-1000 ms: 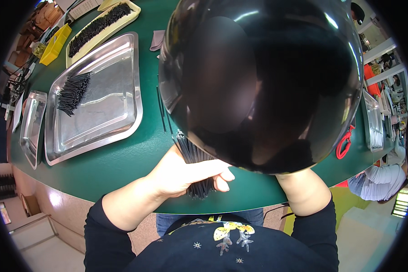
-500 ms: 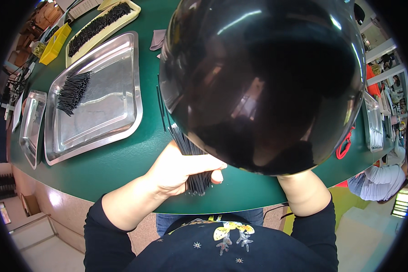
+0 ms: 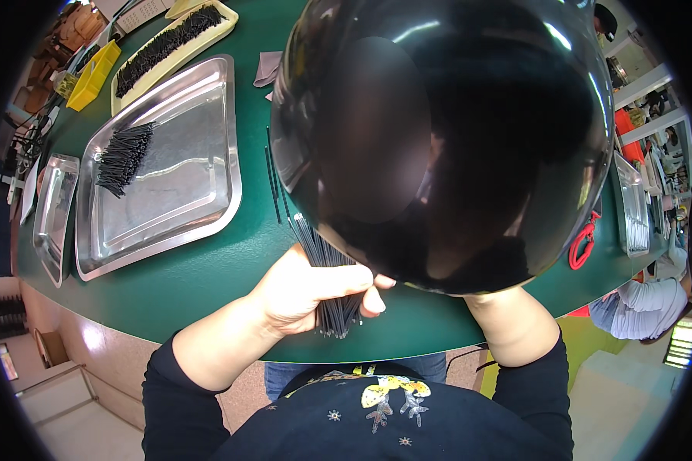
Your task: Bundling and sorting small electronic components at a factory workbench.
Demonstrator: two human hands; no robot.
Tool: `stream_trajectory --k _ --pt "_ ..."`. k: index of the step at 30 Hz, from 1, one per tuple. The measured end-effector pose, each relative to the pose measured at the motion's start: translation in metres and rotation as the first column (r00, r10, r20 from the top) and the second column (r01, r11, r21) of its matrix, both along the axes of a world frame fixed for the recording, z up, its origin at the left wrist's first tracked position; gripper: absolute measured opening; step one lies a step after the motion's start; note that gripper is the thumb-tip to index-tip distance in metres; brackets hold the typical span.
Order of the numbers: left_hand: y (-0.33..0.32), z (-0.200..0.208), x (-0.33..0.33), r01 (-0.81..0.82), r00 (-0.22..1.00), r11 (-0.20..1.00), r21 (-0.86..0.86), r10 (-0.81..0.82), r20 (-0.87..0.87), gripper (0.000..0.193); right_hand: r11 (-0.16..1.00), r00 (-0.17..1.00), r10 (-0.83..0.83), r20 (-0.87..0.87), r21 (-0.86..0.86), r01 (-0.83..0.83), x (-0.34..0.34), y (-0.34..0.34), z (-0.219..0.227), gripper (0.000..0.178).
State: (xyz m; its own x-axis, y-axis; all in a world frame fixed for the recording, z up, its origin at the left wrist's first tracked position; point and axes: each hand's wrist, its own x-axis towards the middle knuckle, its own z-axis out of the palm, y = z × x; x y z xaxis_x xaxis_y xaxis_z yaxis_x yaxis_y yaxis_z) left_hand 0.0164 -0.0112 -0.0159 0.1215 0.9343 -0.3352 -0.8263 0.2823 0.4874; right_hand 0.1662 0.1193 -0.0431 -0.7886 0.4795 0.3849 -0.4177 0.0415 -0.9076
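My left hand [image 3: 304, 288] is closed around a bundle of thin black rods [image 3: 338, 316], with thumb and fingers wrapped across its middle. The bundle slants over the near part of the green table [image 3: 231, 303]; its lower ends stick out below the hand. A large glossy black dome [image 3: 469, 169] hides its right side and much of the table's middle. My right forearm [image 3: 511, 326] goes in beneath the dome's lower edge, so the right hand's fingers are hidden. A few loose black rods [image 3: 274, 184] lie just left of the dome.
At the left, a metal tray [image 3: 184, 184] bears a pile of short black rods [image 3: 125, 157]. A smaller tray [image 3: 56, 215], a cream tray [image 3: 158, 65] of black pieces and a yellow bin [image 3: 94, 74] stand around it. Right lie a red-handled tool [image 3: 583, 244] and another tray [image 3: 632, 207].
My left hand's fingertips and thumb have shifted slightly on the rods, and the bundle sits a little lower. The dome has shifted slightly in view. My right wrist has moved slightly left.
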Motion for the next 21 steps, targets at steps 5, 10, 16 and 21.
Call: stream_trajectory --k 5,10,16,21 --pt "0.001 -0.006 0.001 -0.007 0.99 0.999 0.037 0.013 -0.14 0.006 1.0 1.0 -0.022 -0.012 -0.007 0.022 -0.005 0.0 -0.002 0.057" --pt "0.003 -0.001 0.003 -0.077 0.987 0.997 -0.007 0.075 -0.143 0.004 0.999 0.999 -0.049 -0.022 -0.018 0.049 -0.002 0.004 -0.006 0.058" --pt "0.002 -0.006 0.002 -0.072 0.988 0.997 -0.019 0.069 -0.136 0.005 0.973 0.979 -0.115 -0.167 -0.219 0.077 -0.002 -0.005 -0.007 0.075" --pt "0.001 -0.005 0.003 -0.11 0.982 0.994 -0.017 0.106 -0.158 0.004 0.999 0.986 -0.037 -0.16 -0.027 0.033 -0.005 0.004 -0.001 0.08"
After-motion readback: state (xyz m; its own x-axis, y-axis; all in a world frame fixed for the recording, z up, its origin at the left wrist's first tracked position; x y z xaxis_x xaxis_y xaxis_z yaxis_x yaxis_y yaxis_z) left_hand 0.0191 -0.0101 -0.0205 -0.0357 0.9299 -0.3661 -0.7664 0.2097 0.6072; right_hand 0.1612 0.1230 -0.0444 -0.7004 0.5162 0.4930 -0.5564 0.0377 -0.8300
